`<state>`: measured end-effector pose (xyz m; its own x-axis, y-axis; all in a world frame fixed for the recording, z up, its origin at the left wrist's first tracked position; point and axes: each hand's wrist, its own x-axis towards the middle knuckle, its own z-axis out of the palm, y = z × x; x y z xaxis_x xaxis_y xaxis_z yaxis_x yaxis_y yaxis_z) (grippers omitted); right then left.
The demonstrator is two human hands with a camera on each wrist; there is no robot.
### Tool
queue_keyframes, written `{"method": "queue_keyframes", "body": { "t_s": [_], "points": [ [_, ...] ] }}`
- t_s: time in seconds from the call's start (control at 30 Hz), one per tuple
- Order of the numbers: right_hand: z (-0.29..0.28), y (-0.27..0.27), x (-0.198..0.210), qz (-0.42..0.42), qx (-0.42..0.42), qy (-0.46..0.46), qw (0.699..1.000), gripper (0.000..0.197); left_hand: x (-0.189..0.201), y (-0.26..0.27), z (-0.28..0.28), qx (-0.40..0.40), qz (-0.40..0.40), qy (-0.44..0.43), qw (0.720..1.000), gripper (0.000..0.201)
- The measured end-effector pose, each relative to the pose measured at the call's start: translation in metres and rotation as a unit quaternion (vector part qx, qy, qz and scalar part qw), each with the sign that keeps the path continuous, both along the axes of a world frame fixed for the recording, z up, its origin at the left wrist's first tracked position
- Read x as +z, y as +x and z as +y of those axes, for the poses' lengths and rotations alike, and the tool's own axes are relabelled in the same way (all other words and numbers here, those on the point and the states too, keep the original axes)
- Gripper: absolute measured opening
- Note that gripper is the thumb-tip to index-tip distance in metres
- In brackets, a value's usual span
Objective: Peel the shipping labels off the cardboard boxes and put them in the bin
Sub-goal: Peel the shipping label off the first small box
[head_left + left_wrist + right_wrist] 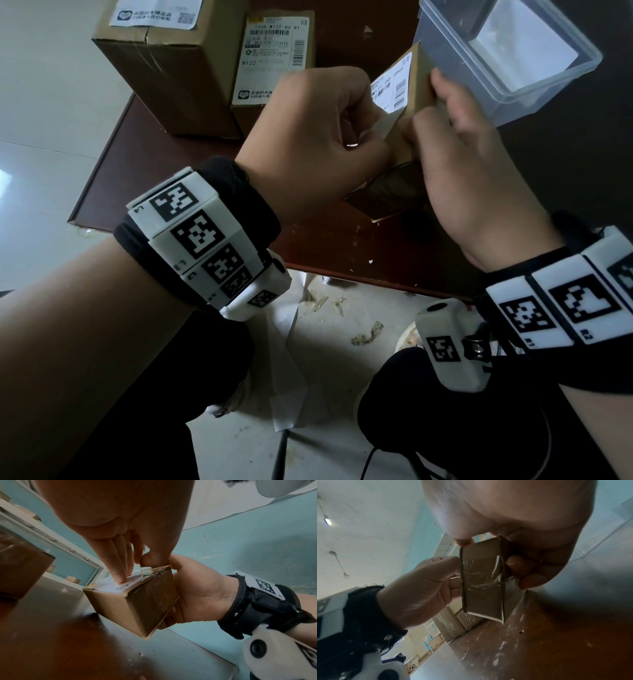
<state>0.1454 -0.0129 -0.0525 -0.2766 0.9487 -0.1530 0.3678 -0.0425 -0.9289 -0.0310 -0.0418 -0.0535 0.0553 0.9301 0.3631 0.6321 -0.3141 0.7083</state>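
Shipping label (388,90): white, barcoded, on the upper face of a small cardboard box (407,150) held tilted above the table (171,192), one lower corner near or on the wood. Left hand (308,137): fingers curled, thumb and forefinger pinching the label's lifted near corner. Right hand (469,178): wrapped round the box, steadying it. Advice: pull low and slowly along the face, brace the box firmly, so the paper comes away whole, not torn. Bin (507,58): clear plastic tub just behind the box, white sheet inside. Two more labelled boxes (191,68) stand further back. Surface: dark reddish wood, scuffed, pale flecks. Room: pale tiled floor littered with scraps, light blue walls.
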Motion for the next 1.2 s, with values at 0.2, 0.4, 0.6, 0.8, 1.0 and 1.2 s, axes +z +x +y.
{"method": "queue_keyframes", "body": {
  "t_s": [0.2, 0.4, 0.6, 0.8, 1.0, 1.2],
  "points": [
    [-0.0008, 0.0009, 0.0000, -0.001, 0.000, 0.000, 1.000, 0.075, 0.0006, -0.0003, -0.0008, -0.003, 0.003, 0.000, 1.000, 0.023],
    [-0.0006, 0.0000, 0.0002, -0.002, 0.000, 0.003, 1.000, 0.077, -0.0002, -0.0012, 0.0007, 0.000, 0.003, 0.000, 1.000, 0.022],
    [0.0001, -0.0001, -0.0005, 0.003, -0.003, 0.001, 1.000, 0.079, 0.0004, -0.0016, 0.0005, 0.005, 0.001, -0.006, 1.000, 0.017],
    [0.0006, 0.0013, 0.0022, -0.004, 0.002, 0.003, 1.000, 0.078, 0.0010, -0.0005, 0.0006, 0.004, -0.003, -0.006, 1.000, 0.014],
    [0.0023, 0.0019, 0.0034, 0.000, 0.002, -0.002, 1.000, 0.078, 0.0025, 0.0011, -0.0008, 0.006, 0.007, -0.003, 1.000, 0.013],
    [0.0024, 0.0017, 0.0054, 0.006, -0.002, -0.004, 1.000, 0.068, 0.0040, 0.0011, -0.0007, 0.010, 0.013, -0.004, 1.000, 0.015]
  ]
}}
